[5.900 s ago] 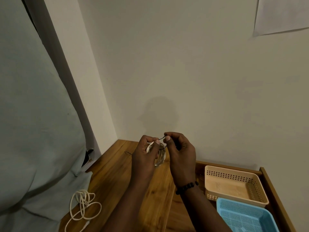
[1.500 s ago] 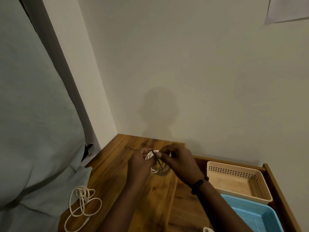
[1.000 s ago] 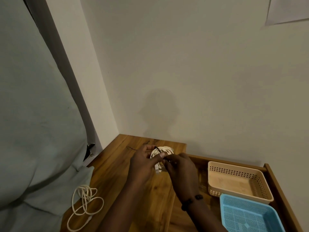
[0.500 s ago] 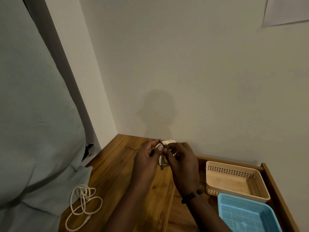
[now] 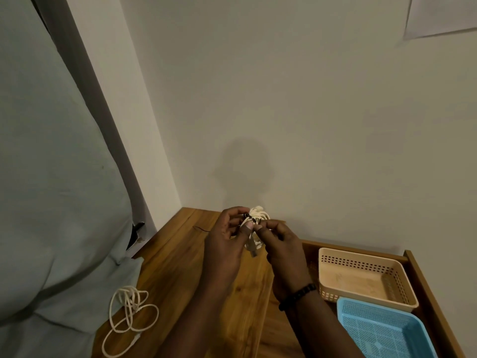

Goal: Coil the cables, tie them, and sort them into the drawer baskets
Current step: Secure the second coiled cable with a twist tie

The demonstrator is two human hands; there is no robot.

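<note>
A coiled white cable (image 5: 259,215) is held up above the wooden tabletop (image 5: 180,254), between both hands. My left hand (image 5: 227,236) grips the coil from the left, thumb on its front. My right hand (image 5: 278,239) pinches a thin black tie (image 5: 249,217) that wraps the coil. A cable plug (image 5: 253,252) hangs below the coil. Another white cable (image 5: 129,313) lies loosely looped at the table's front left. In the open drawer at the right sit a beige basket (image 5: 361,277) and a blue basket (image 5: 382,329).
A spare thin black tie (image 5: 202,229) lies on the table left of my hands. Pale grey-green fabric (image 5: 51,202) fills the left side and drapes over the table's left edge. The wall stands close behind the table.
Both hands have risen slightly with the coil since 1.5 s ago, and the fingers have kept working the black tie around it. The view has shifted a little.
</note>
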